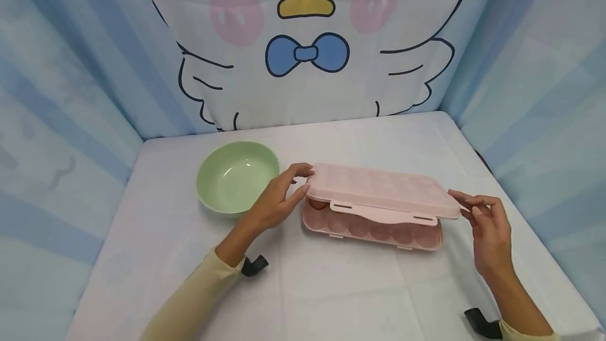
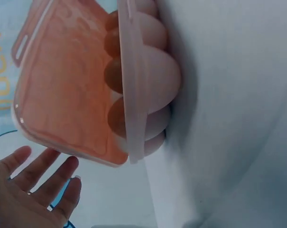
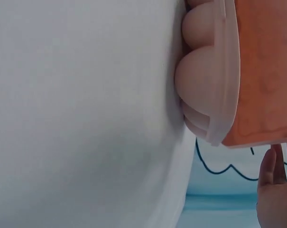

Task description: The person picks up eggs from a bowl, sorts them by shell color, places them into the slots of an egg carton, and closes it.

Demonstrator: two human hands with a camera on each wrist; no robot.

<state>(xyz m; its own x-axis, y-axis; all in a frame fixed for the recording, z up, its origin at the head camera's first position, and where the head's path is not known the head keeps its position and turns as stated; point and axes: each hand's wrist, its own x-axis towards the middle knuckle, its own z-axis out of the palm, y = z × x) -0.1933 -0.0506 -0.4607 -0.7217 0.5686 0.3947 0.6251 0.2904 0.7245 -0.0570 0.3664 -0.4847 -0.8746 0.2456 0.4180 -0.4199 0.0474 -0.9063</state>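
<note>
A pink plastic egg box lies on the table with its lid (image 1: 379,188) tilted partly up over the base (image 1: 374,228). At the base's left end a brown egg (image 1: 318,203) shows under the lid, while front cups toward the right hold nothing. Several brown eggs (image 2: 115,73) appear inside in the left wrist view. My left hand (image 1: 276,199) is at the lid's left end, its fingers extended by the edge. At the other end, fingertips of my right hand (image 1: 491,230) touch the lid's right edge. The lid hides the rear cups in the head view.
A green bowl (image 1: 227,180) stands left of the egg box, close behind my left forearm. White cloth covers the table (image 1: 341,299). Printed curtains (image 1: 303,93) enclose the back and both sides.
</note>
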